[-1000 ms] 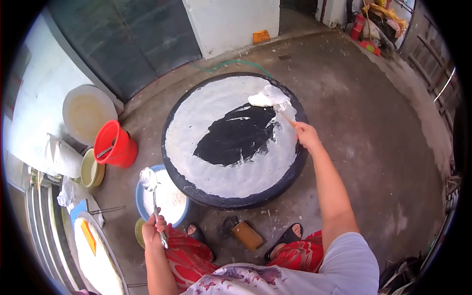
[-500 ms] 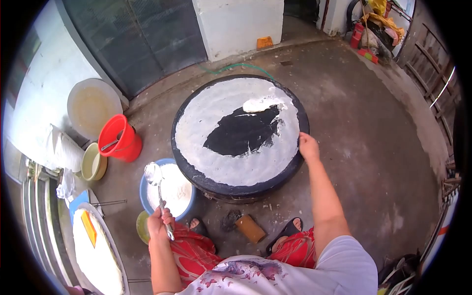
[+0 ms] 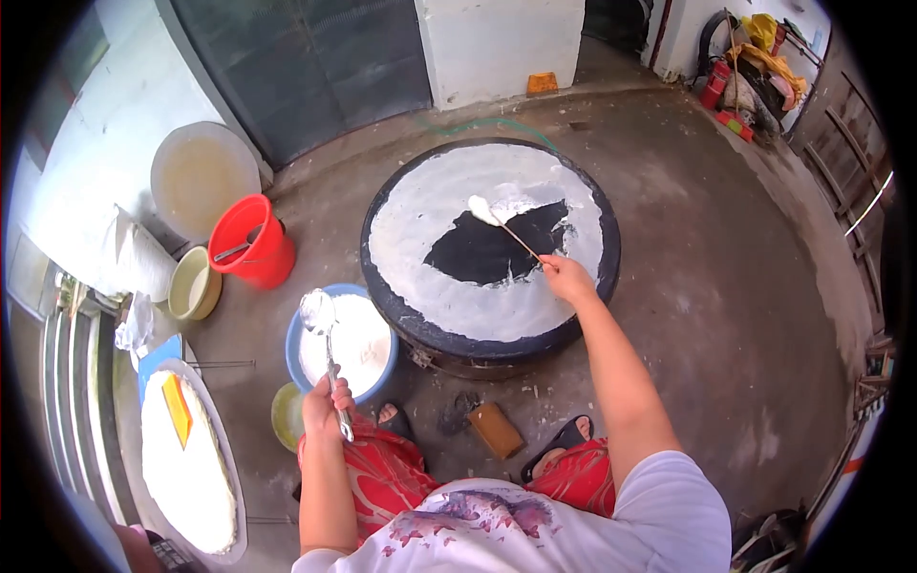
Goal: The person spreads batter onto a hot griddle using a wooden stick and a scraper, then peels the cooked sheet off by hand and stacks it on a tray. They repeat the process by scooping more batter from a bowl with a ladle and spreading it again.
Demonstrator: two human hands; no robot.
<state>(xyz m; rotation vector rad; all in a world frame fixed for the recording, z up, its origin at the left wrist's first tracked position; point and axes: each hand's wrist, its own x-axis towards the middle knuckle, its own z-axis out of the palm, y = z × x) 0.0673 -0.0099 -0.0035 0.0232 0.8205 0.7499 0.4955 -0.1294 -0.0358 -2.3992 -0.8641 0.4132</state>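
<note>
In the head view my left hand [image 3: 326,409] is closed around the handle of a shiny metal ladle [image 3: 320,313]. The ladle's bowl overlaps a blue basin [image 3: 393,371] filled with white batter [image 3: 358,349]. Over a big round black griddle [image 3: 611,258], my right hand [image 3: 565,278] grips a thin wooden stick [image 3: 521,244], its far end covered by a white lump of batter [image 3: 482,209]. A pale batter layer [image 3: 420,201] coats most of the griddle's top. A dark bare patch [image 3: 487,256] shows in the middle, under the stick.
To the left stand a red bucket [image 3: 263,258], an olive basin [image 3: 194,286] and a large round disc [image 3: 202,181]. A white-covered oval board [image 3: 186,477] carries a yellow scraper [image 3: 177,409]. A brown block [image 3: 496,430] lies between my feet; a green hose [image 3: 492,122] runs behind the griddle.
My right hand has moved from the griddle's right rim inward and left, and the stick now shows, its battered tip left of where the white lump was. My left hand keeps the ladle.
</note>
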